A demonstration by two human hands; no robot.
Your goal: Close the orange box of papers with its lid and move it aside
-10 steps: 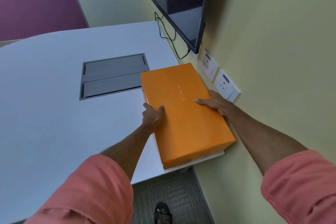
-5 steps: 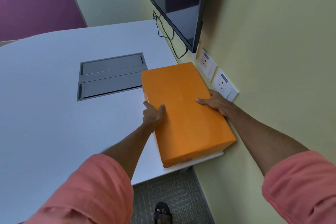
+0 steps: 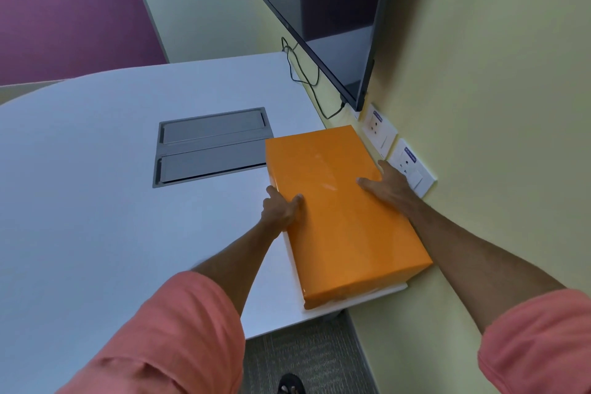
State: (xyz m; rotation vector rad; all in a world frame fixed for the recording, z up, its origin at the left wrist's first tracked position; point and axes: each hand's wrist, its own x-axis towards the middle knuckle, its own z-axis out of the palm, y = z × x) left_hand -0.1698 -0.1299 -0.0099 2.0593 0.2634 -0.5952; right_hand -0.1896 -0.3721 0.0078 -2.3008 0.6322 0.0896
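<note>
The orange box (image 3: 335, 211) lies closed under its lid at the right edge of the white table (image 3: 96, 201), right next to the yellow wall. My left hand (image 3: 281, 208) grips its left side, thumb on top of the lid. My right hand (image 3: 388, 184) holds its right side, between the box and the wall, thumb resting on the lid. The papers inside are hidden. The box's near end reaches the table's front corner.
A grey cable hatch (image 3: 211, 145) is set into the table just left of the box. Two wall sockets (image 3: 412, 166) sit behind my right hand. A dark screen (image 3: 319, 16) hangs above, with a cable (image 3: 303, 73) trailing down. Carpet (image 3: 303, 355) lies below the table edge.
Both hands keep the same hold on the box. The box has barely shifted against the wall; the view has mostly moved a little.
</note>
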